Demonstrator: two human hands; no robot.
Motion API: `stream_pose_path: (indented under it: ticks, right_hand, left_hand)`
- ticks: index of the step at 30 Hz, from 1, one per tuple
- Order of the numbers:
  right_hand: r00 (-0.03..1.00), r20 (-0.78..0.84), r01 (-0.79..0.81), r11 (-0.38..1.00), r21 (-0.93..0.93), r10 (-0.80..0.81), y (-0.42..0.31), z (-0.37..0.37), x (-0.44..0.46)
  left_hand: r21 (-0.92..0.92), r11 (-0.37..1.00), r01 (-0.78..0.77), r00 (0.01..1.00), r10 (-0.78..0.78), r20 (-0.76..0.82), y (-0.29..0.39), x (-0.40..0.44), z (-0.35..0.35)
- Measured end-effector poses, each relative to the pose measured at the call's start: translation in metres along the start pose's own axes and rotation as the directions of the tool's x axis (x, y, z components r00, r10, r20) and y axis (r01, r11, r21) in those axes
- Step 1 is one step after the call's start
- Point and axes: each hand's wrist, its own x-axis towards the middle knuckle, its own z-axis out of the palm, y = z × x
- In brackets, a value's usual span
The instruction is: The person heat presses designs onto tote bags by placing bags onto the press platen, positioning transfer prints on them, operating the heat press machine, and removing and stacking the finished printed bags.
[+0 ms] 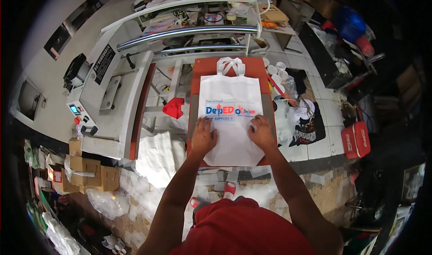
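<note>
A white tote bag [231,142] lies flat on a red and dark platen [195,91], its two handles [231,66] pointing away from me. Blue and red lettering [220,110] reading "DepED" crosses the middle of the bag, with a pale bluish rectangle around its left part. My left hand [204,137] rests on the bag's left edge, fingers stretched toward the lettering. On the opposite edge lies my right hand [262,131], its fingers slightly bent beside the right end of the print. Both palms face down, and neither hand visibly grips the fabric.
To the left stands a heat press [108,93] with a lit control display [73,109]. White bags [155,158] are piled below it, near cardboard boxes [85,170]. A red cloth [173,108] lies left of the platen. Right are a black shirt [310,131] and a red cooler [355,140].
</note>
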Motion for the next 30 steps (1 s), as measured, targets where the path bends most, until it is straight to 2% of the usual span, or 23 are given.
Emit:
stream_pose_path:
  ticks: [4, 6, 7, 9, 11, 13, 14, 15, 17, 19, 21, 23, 25, 26, 28, 29, 30]
  right_hand:
    - [1.000, -0.024, -0.002, 1.000, 0.002, 0.002, -0.003, -0.005, 0.000]
    - [0.987, -0.162, 0.027, 0.998, 0.052, -0.018, -0.019, -0.027, 0.007]
    - [0.987, -0.159, 0.042, 0.998, 0.052, -0.033, -0.025, -0.036, 0.011]
    - [0.942, -0.324, 0.107, 0.992, 0.062, -0.082, -0.038, -0.052, 0.014]
    - [0.921, -0.355, 0.206, 0.975, 0.087, -0.163, -0.074, -0.062, 0.022]
    - [0.917, -0.322, 0.304, 0.934, 0.187, -0.234, -0.116, -0.042, 0.033]
    - [0.950, -0.218, 0.282, 0.915, 0.288, -0.224, -0.142, -0.028, 0.039]
    - [0.940, -0.204, 0.327, 0.889, 0.320, -0.272, -0.169, -0.008, 0.046]
    - [0.913, 0.006, 0.318, 0.722, 0.614, -0.407, -0.231, 0.039, 0.055]
    - [0.770, -0.087, 0.563, 0.608, 0.559, -0.633, -0.315, 0.083, 0.062]
    - [0.630, -0.098, 0.697, 0.506, 0.508, -0.770, -0.412, 0.109, 0.061]
    - [0.587, 0.002, 0.680, 0.494, 0.542, -0.810, -0.500, 0.137, 0.062]
    - [0.618, 0.014, 0.694, 0.553, 0.461, -0.786, -0.571, 0.183, 0.067]
    - [0.613, 0.011, 0.697, 0.548, 0.463, -0.790, -0.593, 0.203, 0.072]
    - [0.708, 0.154, 0.650, 0.721, 0.239, -0.689, -0.627, 0.233, 0.074]
    - [0.712, 0.159, 0.645, 0.727, 0.236, -0.684, -0.637, 0.235, 0.072]
    - [0.745, 0.250, 0.585, 0.786, 0.203, -0.619, -0.643, 0.229, 0.074]
  left_hand:
    - [-0.050, 0.999, -0.001, 0.999, -0.001, -0.035, 0.004, 0.001, -0.007]
    - [-0.095, 0.995, 0.010, 0.997, -0.017, -0.071, 0.005, 0.001, -0.022]
    - [-0.127, 0.992, 0.024, 0.991, -0.040, -0.125, 0.003, -0.006, -0.036]
    - [-0.146, 0.988, 0.058, 0.978, -0.086, -0.189, -0.006, -0.034, -0.062]
    - [-0.182, 0.972, 0.146, 0.964, -0.181, -0.196, -0.021, -0.080, -0.092]
    - [-0.144, 0.969, 0.201, 0.947, -0.230, -0.225, -0.039, -0.141, -0.111]
    - [-0.144, 0.950, 0.279, 0.932, -0.304, -0.199, -0.049, -0.178, -0.117]
    - [-0.150, 0.924, 0.351, 0.911, -0.374, -0.173, -0.057, -0.218, -0.120]
    - [-0.127, 0.854, 0.504, 0.850, -0.517, -0.103, -0.071, -0.301, -0.127]
    - [-0.104, 0.727, 0.678, 0.731, -0.683, -0.004, -0.077, -0.384, -0.141]
    - [-0.077, 0.581, 0.810, 0.581, -0.813, -0.018, -0.087, -0.477, -0.138]
    - [-0.005, 0.424, 0.906, 0.424, -0.905, 0.012, -0.089, -0.555, -0.144]
    - [0.049, 0.243, 0.969, 0.240, -0.969, 0.061, -0.083, -0.608, -0.159]
    - [0.085, 0.207, 0.975, 0.198, -0.975, 0.100, -0.086, -0.629, -0.167]
    - [0.137, 0.135, 0.981, 0.107, -0.975, 0.193, -0.097, -0.681, -0.170]
    - [0.154, 0.102, 0.983, 0.061, -0.966, 0.250, -0.108, -0.705, -0.168]
    - [0.143, 0.063, 0.988, 0.020, -0.959, 0.281, -0.117, -0.721, -0.170]
